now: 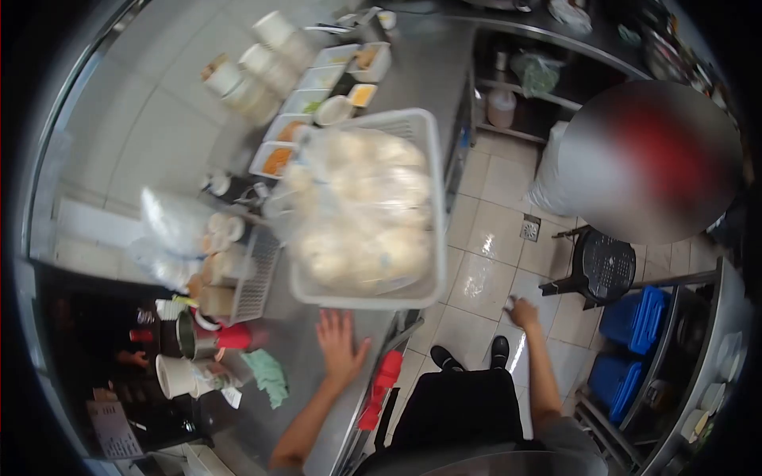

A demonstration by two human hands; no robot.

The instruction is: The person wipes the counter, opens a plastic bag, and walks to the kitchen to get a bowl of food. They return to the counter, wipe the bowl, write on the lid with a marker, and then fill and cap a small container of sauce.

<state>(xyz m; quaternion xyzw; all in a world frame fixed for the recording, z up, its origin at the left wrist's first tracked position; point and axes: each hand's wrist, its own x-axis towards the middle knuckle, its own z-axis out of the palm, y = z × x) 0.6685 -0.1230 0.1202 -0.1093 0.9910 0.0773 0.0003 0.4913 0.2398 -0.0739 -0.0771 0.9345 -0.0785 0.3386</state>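
Note:
My left hand [340, 349] lies flat with its fingers apart on the steel counter [325, 432], fingertips at the near rim of a white plastic crate [361, 302]. In the crate sits a clear plastic bag [361, 210] packed with pale round pieces that look like dough balls; motion blurs them. Out to my side, above the tiled floor, hangs my right hand [522, 312] with its fingers curled. A small whitish spot shows at its fingertips, too small to name. A green cloth [267, 377] lies on the counter left of my left hand.
Topping trays [275, 161] and stacked tubs [270, 70] line the wall. A slotted basket [255, 274] stands left of the crate. A co-worker [556, 178] is at the right behind a black stool [607, 266]. Blue bins [633, 319] sit under the right-hand shelf.

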